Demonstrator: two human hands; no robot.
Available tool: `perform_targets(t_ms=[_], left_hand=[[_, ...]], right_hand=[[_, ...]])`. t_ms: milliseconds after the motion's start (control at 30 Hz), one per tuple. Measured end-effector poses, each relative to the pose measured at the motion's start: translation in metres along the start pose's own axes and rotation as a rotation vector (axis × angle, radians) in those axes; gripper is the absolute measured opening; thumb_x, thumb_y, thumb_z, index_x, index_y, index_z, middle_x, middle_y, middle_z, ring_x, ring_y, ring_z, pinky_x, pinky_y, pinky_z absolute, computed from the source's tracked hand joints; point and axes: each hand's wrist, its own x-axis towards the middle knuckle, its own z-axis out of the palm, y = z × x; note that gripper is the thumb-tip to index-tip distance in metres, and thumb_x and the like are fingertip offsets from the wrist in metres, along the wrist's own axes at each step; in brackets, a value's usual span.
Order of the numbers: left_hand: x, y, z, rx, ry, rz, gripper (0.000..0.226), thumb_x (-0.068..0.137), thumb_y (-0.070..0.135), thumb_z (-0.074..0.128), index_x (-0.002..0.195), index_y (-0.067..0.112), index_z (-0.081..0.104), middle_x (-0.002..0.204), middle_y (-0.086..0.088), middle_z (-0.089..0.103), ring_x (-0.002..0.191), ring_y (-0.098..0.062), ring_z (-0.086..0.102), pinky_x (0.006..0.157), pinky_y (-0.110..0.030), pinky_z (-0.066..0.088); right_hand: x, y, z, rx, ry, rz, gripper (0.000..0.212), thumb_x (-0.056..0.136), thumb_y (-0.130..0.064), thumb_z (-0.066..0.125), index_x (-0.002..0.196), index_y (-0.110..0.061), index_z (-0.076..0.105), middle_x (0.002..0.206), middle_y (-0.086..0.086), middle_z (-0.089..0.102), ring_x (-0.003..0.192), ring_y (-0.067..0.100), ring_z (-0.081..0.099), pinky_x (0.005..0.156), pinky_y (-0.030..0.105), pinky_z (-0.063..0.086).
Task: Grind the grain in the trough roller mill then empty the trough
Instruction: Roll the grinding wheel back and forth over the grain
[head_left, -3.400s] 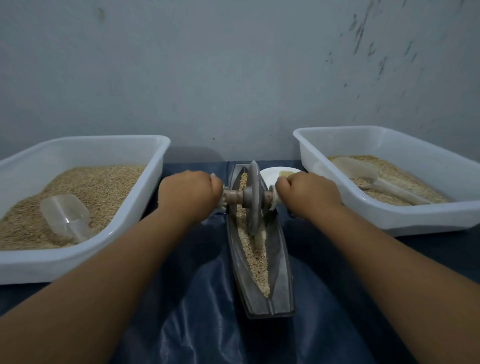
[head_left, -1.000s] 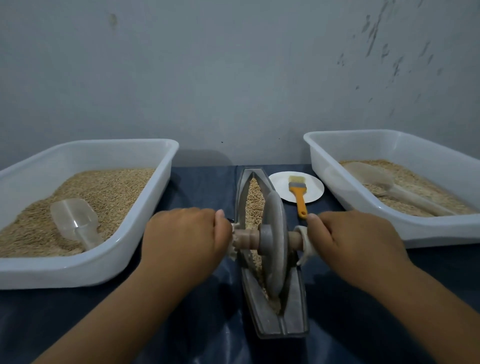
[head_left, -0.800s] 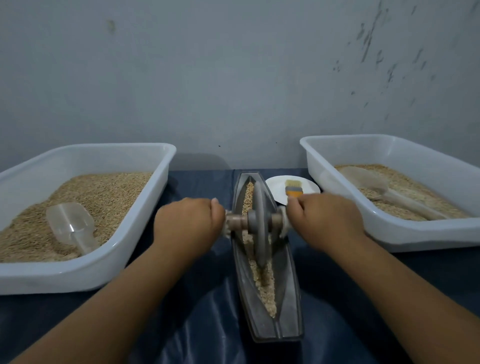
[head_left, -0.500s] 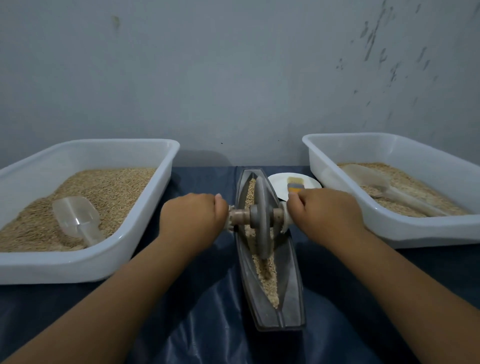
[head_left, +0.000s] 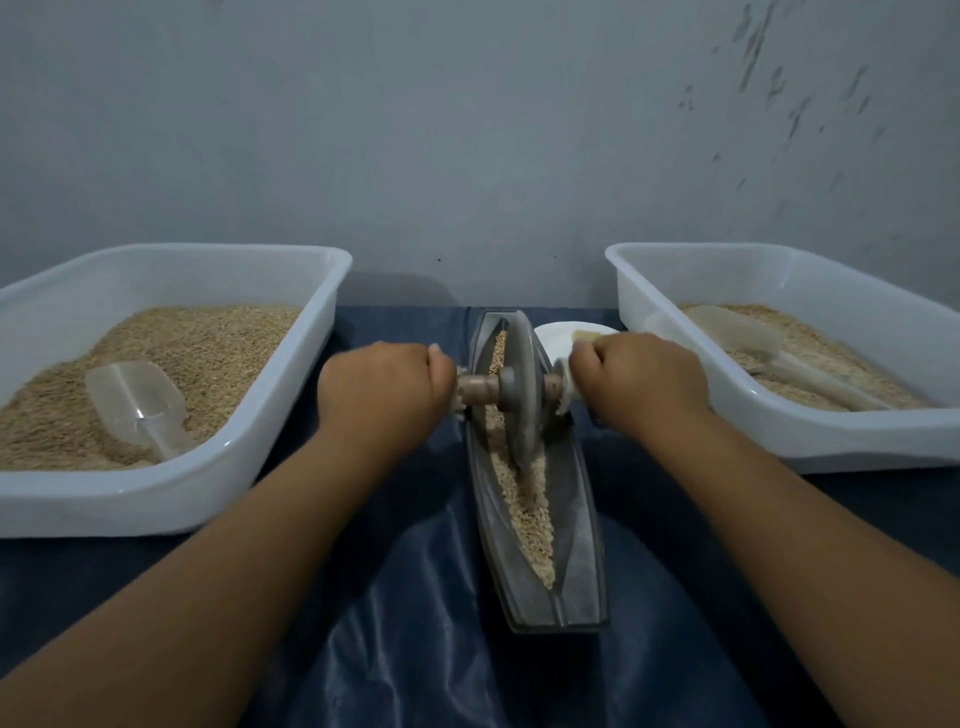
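A long, narrow metal trough (head_left: 582, 525) is set lengthwise at the middle of a dark blue sheet (head_left: 415, 649), its near end pointing toward the viewer. Grain (head_left: 527, 506) is spread along its channel, and a grey roller wheel (head_left: 522, 395) is stood upright in the far half of the trough, with a wooden axle (head_left: 478, 387) passed through its centre. The left end of the axle is gripped by the left hand (head_left: 382, 387), fingers curled into a fist around it; the right end is gripped in the same way by the right hand (head_left: 641, 382). A white tub (head_left: 291, 415) of grain with a clear scoop (head_left: 137, 408) lying in it is placed at the left, and a second white tub (head_left: 831, 441) holding grain and another scoop (head_left: 769, 358) is placed at the right. A small white plate (head_left: 558, 338) is partly hidden beyond the right hand.
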Motion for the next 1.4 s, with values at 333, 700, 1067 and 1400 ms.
perform_targets(t_ms=[333, 700, 1067, 1400], left_hand=[[-0.050, -0.006, -0.019, -0.179, -0.034, -0.087, 0.048, 0.096, 0.038, 0.020, 0.055, 0.023, 0.041, 0.048, 0.005, 0.042, 0.043, -0.011, 0.039, 0.045, -0.024, 0.026], [0.003, -0.006, 0.013, -0.016, -0.025, -0.081, 0.048, 0.091, 0.025, -0.001, 0.084, 0.017, 0.046, 0.068, 0.003, 0.037, 0.058, -0.018, 0.036, 0.054, -0.026, 0.028], [-0.037, -0.005, -0.022, -0.057, -0.064, 0.017, 0.054, 0.086, 0.044, -0.001, 0.066, 0.021, 0.044, 0.056, 0.007, 0.042, 0.048, -0.013, 0.042, 0.047, -0.027, 0.038], [0.015, -0.008, 0.010, -0.014, -0.063, -0.084, 0.047, 0.092, 0.046, 0.013, 0.065, 0.019, 0.041, 0.058, 0.003, 0.034, 0.061, -0.023, 0.041, 0.060, -0.031, 0.033]], right_hand=[[-0.056, -0.012, -0.040, -0.202, 0.064, -0.137, 0.052, 0.092, -0.049, 0.016, 0.055, -0.023, 0.042, 0.051, -0.004, 0.046, 0.048, 0.017, 0.045, 0.051, 0.029, 0.030], [0.004, -0.008, -0.004, -0.073, 0.017, -0.004, 0.048, 0.094, -0.038, 0.028, 0.053, -0.020, 0.047, 0.056, 0.000, 0.047, 0.054, 0.018, 0.046, 0.052, 0.028, 0.032], [-0.053, -0.005, -0.031, -0.132, 0.016, -0.069, 0.056, 0.089, -0.051, 0.014, 0.052, -0.022, 0.045, 0.046, -0.003, 0.042, 0.044, 0.010, 0.040, 0.045, 0.025, 0.022], [-0.010, 0.001, -0.002, -0.098, 0.029, -0.071, 0.055, 0.096, -0.045, 0.021, 0.059, -0.020, 0.052, 0.056, -0.002, 0.049, 0.053, 0.016, 0.042, 0.049, 0.027, 0.021]])
